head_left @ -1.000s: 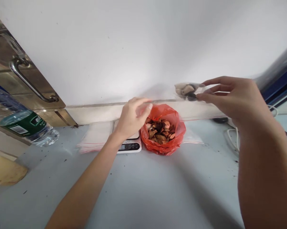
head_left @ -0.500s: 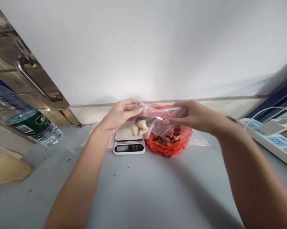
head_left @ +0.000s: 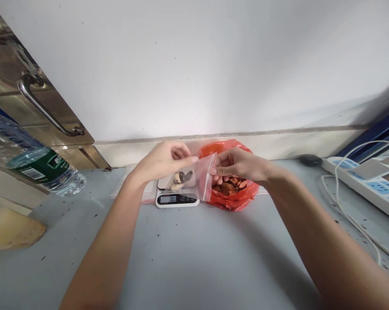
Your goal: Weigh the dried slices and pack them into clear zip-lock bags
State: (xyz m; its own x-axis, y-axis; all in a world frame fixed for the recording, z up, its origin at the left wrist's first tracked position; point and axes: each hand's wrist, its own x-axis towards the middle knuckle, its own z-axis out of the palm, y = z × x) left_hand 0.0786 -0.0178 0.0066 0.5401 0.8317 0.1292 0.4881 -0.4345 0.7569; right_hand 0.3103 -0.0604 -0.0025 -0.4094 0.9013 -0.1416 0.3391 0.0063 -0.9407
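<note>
A clear zip bag (head_left: 203, 176) with pale and dark pieces (head_left: 180, 178) in it hangs between my hands, over the small white scale (head_left: 177, 200). The fingers of my left hand (head_left: 166, 159) are pinched on the bag's upper left edge. My right hand (head_left: 234, 165) grips its right end by the zip strip. The scale's display is lit, and the bag hides part of its plate. Right of the scale, a red plastic bag (head_left: 238, 200) stands open with brown-red dried pieces (head_left: 228, 188) inside, partly behind my right hand.
A water bottle (head_left: 41, 165) and a yellowish container (head_left: 13, 228) are at the left. Flat clear bags (head_left: 136, 191) lie left of the scale. At the right are a power strip (head_left: 368, 183), a white cable (head_left: 338, 193) and a black object (head_left: 310, 160). A wall (head_left: 194, 77) rises behind.
The zip bag has turned, its zip strip now at the right and upright. My right hand has moved left and a little lower. More of the red bag's rim shows.
</note>
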